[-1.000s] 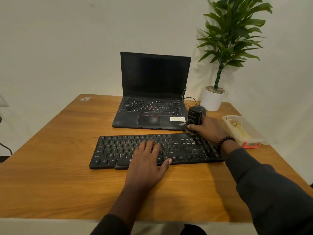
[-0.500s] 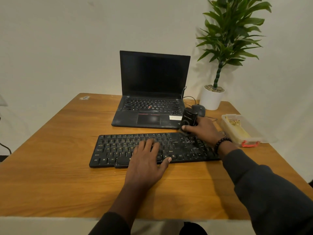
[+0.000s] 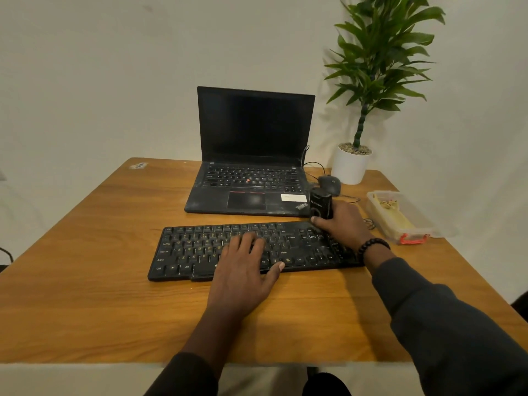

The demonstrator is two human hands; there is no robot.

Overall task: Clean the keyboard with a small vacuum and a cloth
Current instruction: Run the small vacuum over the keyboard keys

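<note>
A person's right hand (image 3: 344,224) curls its fingers around a small black handheld vacuum (image 3: 321,206), gripping it upright at the far right corner of a flat black full-size keyboard (image 3: 200,250). The vacuum's lower end sits at the keyboard's back edge, beside the front right corner of an open black laptop (image 3: 251,178); whether its nozzle touches the keys cannot be told. A black beaded bracelet (image 3: 371,245) circles the right wrist, which crosses the keyboard's right end above a dark grey sleeve (image 3: 445,324).

The left hand (image 3: 243,270) lies flat on the middle of the keyboard, fingers straight and spread over the keys, thumb reaching along the front edge, grasping nothing.

The keyboard lies across the middle of a brown wooden table (image 3: 85,295), parallel to its near edge and just in front of the laptop, whose screen is dark. A dark computer mouse (image 3: 331,182) rests behind the vacuum, with a thin black cable (image 3: 314,164) looping near the laptop's right side. A clear plastic box (image 3: 400,215) with an orange clip at its near end sits at the right of the table, holding pale yellowish items too small to identify. A green leafy plant in a white round pot (image 3: 350,167) stands at the far right corner against a plain pale wall (image 3: 114,67).
</note>
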